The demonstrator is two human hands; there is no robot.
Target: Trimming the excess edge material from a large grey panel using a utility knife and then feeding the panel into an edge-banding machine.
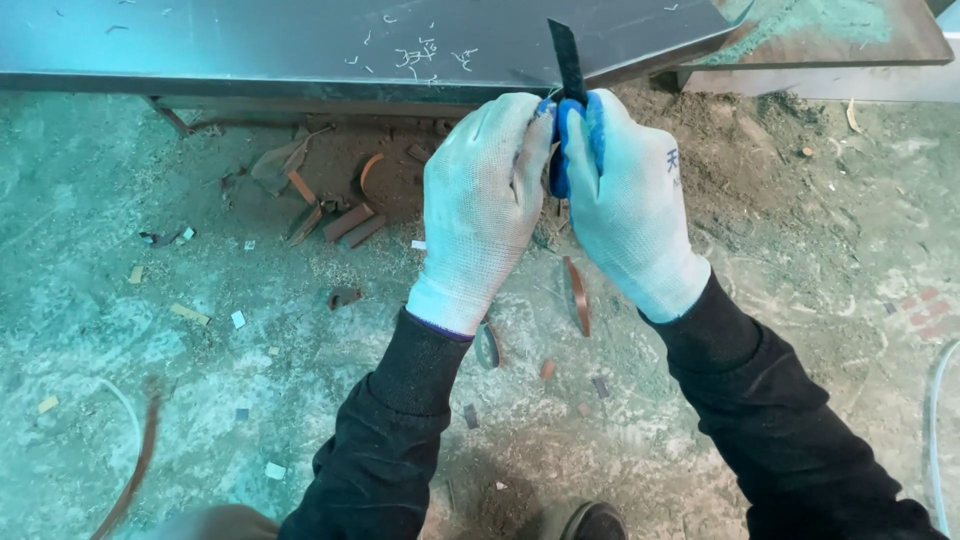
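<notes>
From the head camera, both hands are working in white knitted gloves with black sleeves. The left hand [480,200] and the right hand [625,200] are pressing together, both curled shut around a narrow dark flat strip [567,60] — it is sticking up between the thumbs, over the edge of a dark grey flat panel [300,45]. Below, brown edge-band offcuts [350,222] are lying scattered on the dusty, sawdust-covered floor [150,400] — one curled brown strip [577,295] is lying just under the wrists.
</notes>
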